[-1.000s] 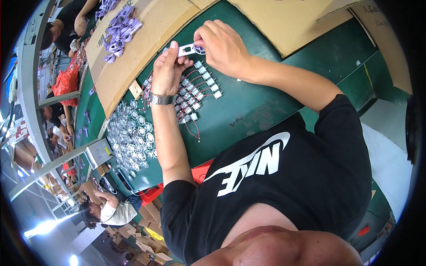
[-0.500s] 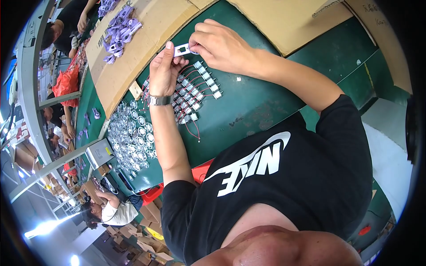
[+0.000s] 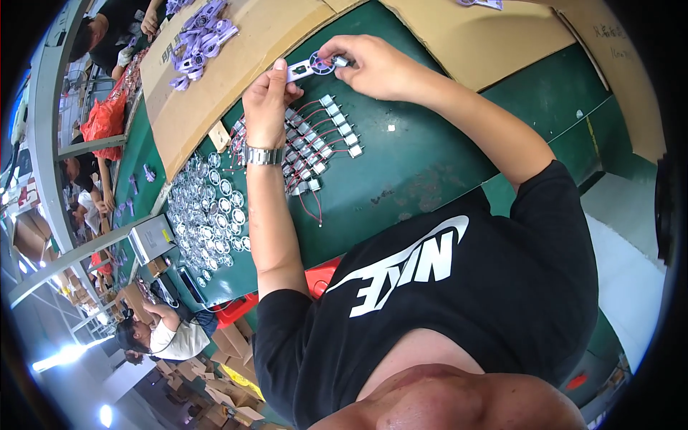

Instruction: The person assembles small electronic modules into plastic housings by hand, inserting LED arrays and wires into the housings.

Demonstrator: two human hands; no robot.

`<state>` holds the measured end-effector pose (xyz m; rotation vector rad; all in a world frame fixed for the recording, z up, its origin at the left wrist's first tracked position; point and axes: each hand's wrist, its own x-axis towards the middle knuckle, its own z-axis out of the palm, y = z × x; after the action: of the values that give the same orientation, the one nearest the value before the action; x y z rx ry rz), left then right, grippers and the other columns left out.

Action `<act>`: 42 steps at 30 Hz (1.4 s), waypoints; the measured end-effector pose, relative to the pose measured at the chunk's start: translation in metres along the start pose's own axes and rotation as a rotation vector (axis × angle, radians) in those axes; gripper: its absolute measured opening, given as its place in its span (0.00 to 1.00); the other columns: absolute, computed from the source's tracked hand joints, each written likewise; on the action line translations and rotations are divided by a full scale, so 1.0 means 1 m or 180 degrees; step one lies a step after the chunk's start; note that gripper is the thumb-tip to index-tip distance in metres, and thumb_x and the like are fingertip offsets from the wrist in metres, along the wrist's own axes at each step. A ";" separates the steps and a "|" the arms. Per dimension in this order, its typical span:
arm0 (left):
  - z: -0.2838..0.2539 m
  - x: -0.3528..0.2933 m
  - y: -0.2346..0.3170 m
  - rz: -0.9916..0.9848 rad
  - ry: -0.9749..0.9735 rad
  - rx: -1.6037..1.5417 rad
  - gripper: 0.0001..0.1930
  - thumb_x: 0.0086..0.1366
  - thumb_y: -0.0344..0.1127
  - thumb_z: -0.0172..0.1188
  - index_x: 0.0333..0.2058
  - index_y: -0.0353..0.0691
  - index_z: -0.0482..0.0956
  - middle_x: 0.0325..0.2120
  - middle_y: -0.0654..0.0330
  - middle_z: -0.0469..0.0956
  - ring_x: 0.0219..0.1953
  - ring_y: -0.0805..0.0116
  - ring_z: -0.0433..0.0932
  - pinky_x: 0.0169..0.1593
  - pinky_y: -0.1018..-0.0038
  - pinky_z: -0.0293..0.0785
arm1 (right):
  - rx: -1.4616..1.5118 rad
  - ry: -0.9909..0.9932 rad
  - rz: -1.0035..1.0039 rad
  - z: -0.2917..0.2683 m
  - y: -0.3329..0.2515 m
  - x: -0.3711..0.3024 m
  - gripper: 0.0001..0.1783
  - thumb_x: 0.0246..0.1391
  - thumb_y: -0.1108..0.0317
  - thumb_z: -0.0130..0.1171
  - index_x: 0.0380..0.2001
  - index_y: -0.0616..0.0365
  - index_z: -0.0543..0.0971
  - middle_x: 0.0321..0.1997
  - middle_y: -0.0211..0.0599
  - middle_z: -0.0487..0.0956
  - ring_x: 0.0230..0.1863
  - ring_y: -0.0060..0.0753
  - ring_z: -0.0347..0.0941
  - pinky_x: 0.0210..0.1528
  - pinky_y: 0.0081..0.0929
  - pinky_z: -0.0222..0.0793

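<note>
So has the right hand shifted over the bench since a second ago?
Yes. The right hand has moved away from the row of small motors, up toward the cardboard sheet, with the purple part.

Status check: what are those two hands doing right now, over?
Left hand and right hand both grip small white-purple part. Rows of small motors beneath. Nothing obstructing.

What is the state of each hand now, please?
Left hand: closed on the white end of a small purple part.
Right hand: fingers pinched on the same part's other end.
</note>
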<state>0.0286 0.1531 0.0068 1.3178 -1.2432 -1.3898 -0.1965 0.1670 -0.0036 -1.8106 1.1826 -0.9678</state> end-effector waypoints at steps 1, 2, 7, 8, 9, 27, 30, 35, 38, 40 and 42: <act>-0.001 0.001 -0.001 0.0006 0.0018 -0.0015 0.17 0.74 0.47 0.59 0.33 0.38 0.79 0.24 0.67 0.76 0.29 0.73 0.77 0.40 0.74 0.79 | 0.0254 -0.0233 0.0247 -0.004 -0.002 0.003 0.20 0.60 0.79 0.59 0.56 0.63 0.77 0.47 0.42 0.84 0.43 0.35 0.82 0.47 0.28 0.77; -0.003 0.001 -0.003 0.0035 0.0010 0.0034 0.17 0.74 0.47 0.59 0.33 0.38 0.79 0.24 0.66 0.76 0.29 0.73 0.77 0.40 0.74 0.78 | 0.0244 -0.0252 0.0236 -0.006 -0.003 0.003 0.20 0.60 0.79 0.59 0.56 0.63 0.77 0.47 0.42 0.84 0.43 0.35 0.82 0.47 0.28 0.77; 0.004 -0.002 -0.004 0.0160 0.0038 0.0143 0.17 0.73 0.47 0.60 0.35 0.37 0.81 0.24 0.65 0.77 0.29 0.73 0.78 0.39 0.76 0.78 | 0.0243 0.0473 0.0276 -0.001 -0.003 0.002 0.15 0.57 0.79 0.64 0.49 0.65 0.81 0.44 0.42 0.84 0.42 0.33 0.83 0.48 0.30 0.79; 0.005 -0.002 -0.005 0.0230 0.0059 0.0228 0.17 0.73 0.47 0.60 0.35 0.37 0.81 0.24 0.66 0.78 0.28 0.74 0.78 0.39 0.76 0.78 | 0.0233 0.0461 0.0272 -0.001 -0.003 0.001 0.15 0.57 0.79 0.64 0.49 0.65 0.81 0.44 0.42 0.84 0.42 0.33 0.83 0.48 0.30 0.79; 0.006 -0.002 -0.005 0.0300 0.0080 0.0314 0.17 0.73 0.47 0.61 0.35 0.37 0.81 0.24 0.66 0.78 0.28 0.74 0.78 0.39 0.77 0.78 | -0.0134 0.0473 0.0179 -0.003 -0.004 0.001 0.15 0.56 0.80 0.64 0.48 0.65 0.82 0.43 0.42 0.84 0.41 0.35 0.82 0.47 0.30 0.79; 0.036 -0.022 0.001 0.0658 0.0513 0.1262 0.19 0.71 0.47 0.64 0.35 0.33 0.83 0.23 0.65 0.81 0.26 0.81 0.76 0.30 0.83 0.69 | -0.0619 0.0841 -0.0335 0.014 -0.004 -0.007 0.13 0.46 0.82 0.62 0.38 0.63 0.81 0.38 0.46 0.79 0.44 0.53 0.76 0.47 0.44 0.74; 0.040 -0.023 -0.001 0.0752 0.0590 0.1207 0.18 0.70 0.45 0.65 0.34 0.32 0.83 0.23 0.64 0.82 0.26 0.81 0.78 0.29 0.83 0.70 | -0.0594 0.1007 -0.0671 0.019 0.003 -0.008 0.13 0.47 0.82 0.63 0.39 0.62 0.81 0.39 0.44 0.78 0.38 0.48 0.76 0.42 0.40 0.74; 0.035 -0.021 0.001 0.0833 0.0573 0.1062 0.18 0.70 0.45 0.65 0.32 0.32 0.82 0.21 0.63 0.82 0.24 0.80 0.78 0.28 0.82 0.70 | -0.1376 0.1301 -0.1365 0.014 -0.001 -0.007 0.15 0.50 0.82 0.63 0.42 0.61 0.81 0.41 0.42 0.79 0.36 0.44 0.78 0.39 0.35 0.76; 0.034 -0.022 0.003 0.0881 0.0597 0.1040 0.19 0.70 0.45 0.65 0.30 0.32 0.82 0.19 0.62 0.82 0.23 0.80 0.79 0.26 0.81 0.70 | -0.1287 0.1114 -0.1274 0.013 -0.004 -0.006 0.15 0.51 0.82 0.63 0.43 0.62 0.81 0.43 0.41 0.80 0.39 0.46 0.79 0.41 0.35 0.77; 0.034 -0.022 0.003 0.0873 0.0597 0.1008 0.19 0.70 0.45 0.65 0.30 0.32 0.81 0.20 0.62 0.82 0.23 0.80 0.79 0.26 0.82 0.70 | -0.0836 0.0936 -0.0959 0.013 -0.008 -0.006 0.14 0.51 0.81 0.64 0.44 0.62 0.81 0.44 0.41 0.80 0.41 0.44 0.79 0.42 0.34 0.77; 0.031 -0.021 0.003 0.0876 0.0569 0.0858 0.19 0.70 0.45 0.65 0.30 0.32 0.82 0.19 0.62 0.82 0.23 0.81 0.79 0.25 0.82 0.69 | -0.0686 0.0865 -0.0884 0.014 -0.008 -0.005 0.15 0.50 0.80 0.64 0.43 0.62 0.82 0.44 0.41 0.81 0.43 0.46 0.79 0.44 0.37 0.76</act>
<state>-0.0006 0.1764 0.0121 1.3566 -1.4616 -0.9160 -0.1821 0.1768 -0.0033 -2.1038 1.2584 -1.3216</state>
